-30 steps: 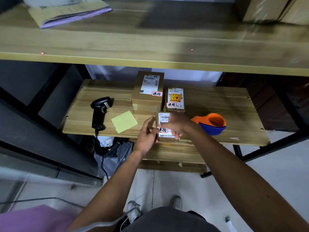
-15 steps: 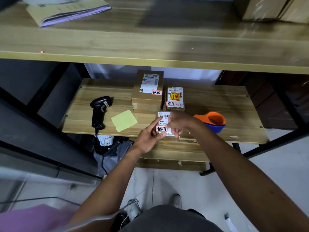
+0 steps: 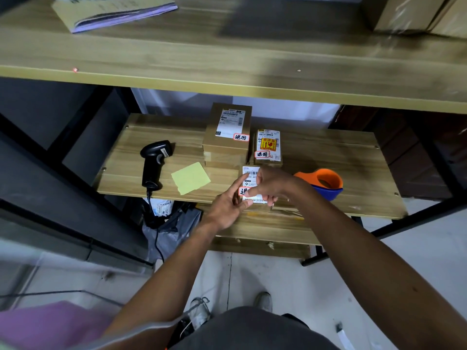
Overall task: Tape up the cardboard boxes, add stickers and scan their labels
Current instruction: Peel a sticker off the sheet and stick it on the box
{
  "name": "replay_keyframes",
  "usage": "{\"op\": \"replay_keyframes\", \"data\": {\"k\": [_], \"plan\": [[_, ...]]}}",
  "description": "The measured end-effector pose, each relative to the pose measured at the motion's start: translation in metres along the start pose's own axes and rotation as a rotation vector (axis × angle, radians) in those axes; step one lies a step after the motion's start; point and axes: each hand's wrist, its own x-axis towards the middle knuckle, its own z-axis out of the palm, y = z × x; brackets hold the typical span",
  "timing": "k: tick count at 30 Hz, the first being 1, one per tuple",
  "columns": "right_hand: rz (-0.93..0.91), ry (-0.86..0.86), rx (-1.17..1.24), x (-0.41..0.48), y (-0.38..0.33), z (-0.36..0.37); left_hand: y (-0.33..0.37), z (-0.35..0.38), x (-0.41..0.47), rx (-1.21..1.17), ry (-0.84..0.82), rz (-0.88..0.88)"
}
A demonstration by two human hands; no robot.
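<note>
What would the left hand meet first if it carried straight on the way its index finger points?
The white shipping label on the small front cardboard box. The index fingertip of the left hand looks almost on it, though depth is unclear.

Three brown cardboard boxes lie flat mid-shelf, each bearing a white label and a red-edged sticker: tall box [image 3: 227, 145] at 12 o'clock, small box [image 3: 267, 147] at 1, front box [image 3: 251, 173] at 6. Black scanner [image 3: 154, 162] lies at 9, orange-blue tape dispenser [image 3: 326, 183] at 3.

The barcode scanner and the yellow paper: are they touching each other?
Apart. The head view shows a strip of bare shelf between the barcode scanner and the yellow paper.
</note>
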Motion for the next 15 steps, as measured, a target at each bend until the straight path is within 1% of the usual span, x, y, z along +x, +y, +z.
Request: {"op": "replay_keyframes", "data": {"k": [4, 10, 15], "plan": [[0.005, 0.006, -0.045, -0.001, -0.004, 0.0, 0.003, 0.002, -0.004, 0.014, 0.02, 0.0], [-0.012, 0.051, -0.142, -0.001, -0.008, 0.006, 0.007, 0.0, -0.006, 0.095, 0.028, -0.009], [0.012, 0.079, -0.186, -0.005, -0.012, 0.007, 0.006, 0.001, -0.006, 0.08, 0.035, 0.001]]}}
